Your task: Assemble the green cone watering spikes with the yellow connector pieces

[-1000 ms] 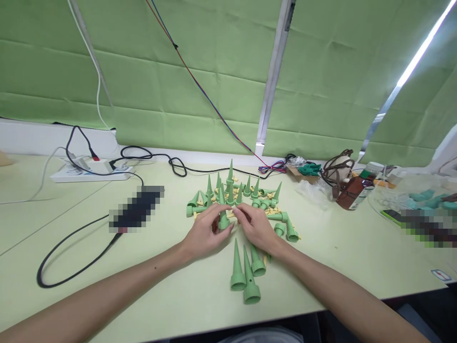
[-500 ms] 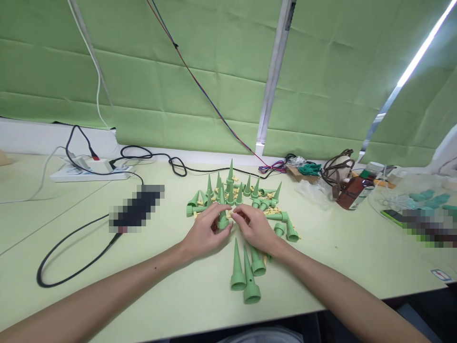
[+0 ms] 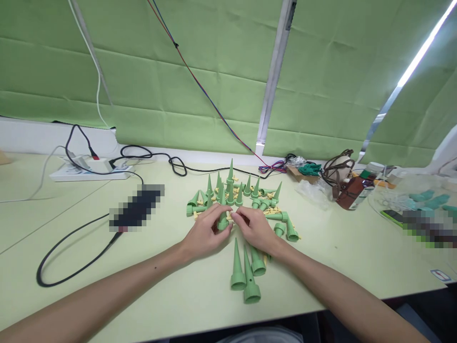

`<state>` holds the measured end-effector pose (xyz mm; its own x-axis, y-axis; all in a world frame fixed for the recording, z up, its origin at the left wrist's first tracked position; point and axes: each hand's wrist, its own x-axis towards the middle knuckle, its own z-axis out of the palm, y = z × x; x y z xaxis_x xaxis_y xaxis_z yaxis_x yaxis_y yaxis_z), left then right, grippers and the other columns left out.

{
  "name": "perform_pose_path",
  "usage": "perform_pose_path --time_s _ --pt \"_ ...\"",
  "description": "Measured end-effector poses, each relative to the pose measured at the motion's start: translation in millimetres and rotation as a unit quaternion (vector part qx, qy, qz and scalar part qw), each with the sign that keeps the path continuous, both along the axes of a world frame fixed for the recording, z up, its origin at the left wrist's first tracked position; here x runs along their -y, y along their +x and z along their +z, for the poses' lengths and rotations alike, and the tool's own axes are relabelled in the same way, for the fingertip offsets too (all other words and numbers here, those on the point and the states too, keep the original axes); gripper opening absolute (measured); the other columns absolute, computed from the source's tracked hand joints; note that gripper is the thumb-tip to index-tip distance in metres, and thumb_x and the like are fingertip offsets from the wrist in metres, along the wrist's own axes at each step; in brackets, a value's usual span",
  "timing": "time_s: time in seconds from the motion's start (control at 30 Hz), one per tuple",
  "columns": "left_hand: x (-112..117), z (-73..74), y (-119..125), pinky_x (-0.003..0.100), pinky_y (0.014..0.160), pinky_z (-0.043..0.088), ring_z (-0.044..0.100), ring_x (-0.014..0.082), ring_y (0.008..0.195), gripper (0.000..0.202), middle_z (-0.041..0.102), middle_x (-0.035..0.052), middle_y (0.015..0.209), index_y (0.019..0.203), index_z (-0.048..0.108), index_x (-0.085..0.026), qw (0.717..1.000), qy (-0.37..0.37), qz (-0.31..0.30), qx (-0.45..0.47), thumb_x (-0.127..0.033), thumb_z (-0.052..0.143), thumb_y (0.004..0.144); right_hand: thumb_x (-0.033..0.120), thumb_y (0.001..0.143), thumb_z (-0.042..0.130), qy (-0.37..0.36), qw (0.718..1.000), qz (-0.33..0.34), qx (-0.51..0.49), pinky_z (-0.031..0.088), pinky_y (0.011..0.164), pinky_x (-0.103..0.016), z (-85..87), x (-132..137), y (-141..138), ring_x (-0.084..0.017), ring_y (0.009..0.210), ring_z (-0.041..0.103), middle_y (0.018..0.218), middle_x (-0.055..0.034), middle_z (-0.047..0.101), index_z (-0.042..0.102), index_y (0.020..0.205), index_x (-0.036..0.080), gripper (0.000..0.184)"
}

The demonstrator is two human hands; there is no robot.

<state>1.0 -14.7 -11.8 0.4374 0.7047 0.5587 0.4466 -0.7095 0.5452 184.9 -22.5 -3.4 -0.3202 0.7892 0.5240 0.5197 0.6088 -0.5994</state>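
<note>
My left hand [image 3: 209, 228] is closed around the base of a green plastic plant-watering spike [image 3: 223, 220], whose point is up. Close by on the right, my right hand [image 3: 254, 227] pinches a small yellow valve piece [image 3: 229, 216] against the spike's side. The fingertips partly hide where the two parts meet. Behind the hands stands a cluster of green spikes [image 3: 231, 171], with small yellow pieces [image 3: 273, 209] among them. Nearer the table's front edge, green spikes [image 3: 237, 276] lie with their wide ends toward me. More loose spikes [image 3: 293, 233] lie right of my right hand.
A pixelated dark device [image 3: 137, 209] with a looped black cable lies on the left, before a white power strip [image 3: 91, 171]. At the right are a brown bottle [image 3: 353, 190], clear plastic bags [image 3: 312, 193] and a cardboard box [image 3: 303, 176]. Green curtain hangs behind the table.
</note>
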Motion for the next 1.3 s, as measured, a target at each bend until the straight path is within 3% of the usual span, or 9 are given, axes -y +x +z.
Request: perform_pose_path --time_s 0.5,1.03,1.3 --pt "0.3 1.4 0.6 0.022 0.055 0.044 0.054 0.0137 0.072 0.022 0.057 0.0028 0.088 0.112 0.059 -0.02 1.0 0.014 -0.008 0.002 -0.023 0.054 0.09 0.041 0.103 0.036 -0.007 1.0 -0.003 0.02 0.026 0.053 -0.027 -1.3 -0.7 -0.4 -0.011 0.05 0.038 0.054 0.0032 0.043 0.035 0.06 0.02 0.048" --pt "1.0 -0.1 -0.4 0.021 0.054 0.043 0.051 0.0122 0.07 0.023 0.055 0.0018 0.087 0.113 0.059 -0.02 1.0 0.025 -0.014 -0.001 -0.022 0.056 0.09 0.043 0.104 0.03 -0.064 0.998 -0.004 0.015 0.027 0.055 -0.027 -0.4 0.9 -2.0 -0.011 0.048 0.038 0.049 0.0035 0.039 0.039 0.056 0.02 0.054" --pt "-0.3 -0.9 -0.4 0.019 0.052 0.042 0.05 0.0113 0.07 0.022 0.057 0.0019 0.091 0.112 0.058 -0.021 0.999 0.029 0.001 0.016 -0.021 0.056 0.09 0.037 0.101 0.041 -0.046 0.998 0.015 -0.028 0.032 0.056 -0.024 3.4 4.3 -1.8 -0.012 0.057 0.045 0.065 0.0034 0.05 0.053 0.082 0.02 0.028"
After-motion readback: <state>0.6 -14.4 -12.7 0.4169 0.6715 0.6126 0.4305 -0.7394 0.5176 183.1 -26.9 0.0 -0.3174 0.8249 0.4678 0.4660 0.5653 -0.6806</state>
